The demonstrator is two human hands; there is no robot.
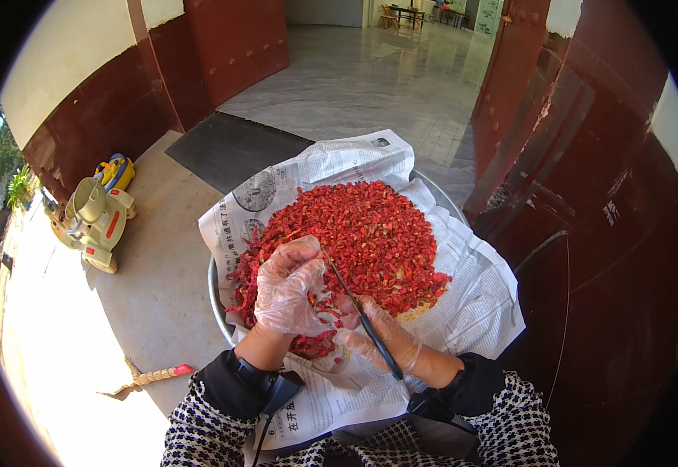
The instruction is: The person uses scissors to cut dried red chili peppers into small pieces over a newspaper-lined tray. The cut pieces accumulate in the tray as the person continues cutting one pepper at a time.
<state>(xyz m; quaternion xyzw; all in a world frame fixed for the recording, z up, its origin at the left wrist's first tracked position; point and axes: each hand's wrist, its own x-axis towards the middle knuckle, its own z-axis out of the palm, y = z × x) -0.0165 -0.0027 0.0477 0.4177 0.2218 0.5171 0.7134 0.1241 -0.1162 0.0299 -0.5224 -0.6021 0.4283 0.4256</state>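
Note:
My left hand (292, 286), in a clear plastic glove, is closed with thumb and fingers pinched; a bit of red chili pepper (321, 255) shows at the fingertips. My right hand (383, 335), gloved alike, grips the dark handle of a thin-bladed cutting tool (371, 333). That tool is seen edge-on, so whether it is scissors or a knife is unclear. Its tip lies beside my left fingertips. Beneath both hands spreads a heap of chopped red chili (368, 233) with pale seeds. Longer dried chili pods (313, 345) lie nearer me, partly hidden by my left hand.
Printed newspaper (473, 292) lines a round metal basin (213, 298). On the left stand a beige ride-on toy (102, 219) and a yellow-blue toy (118, 171). A straw-coloured bound handle (155, 375) with a red end lies on the floor. Dark red door panels (508, 87) flank the doorway.

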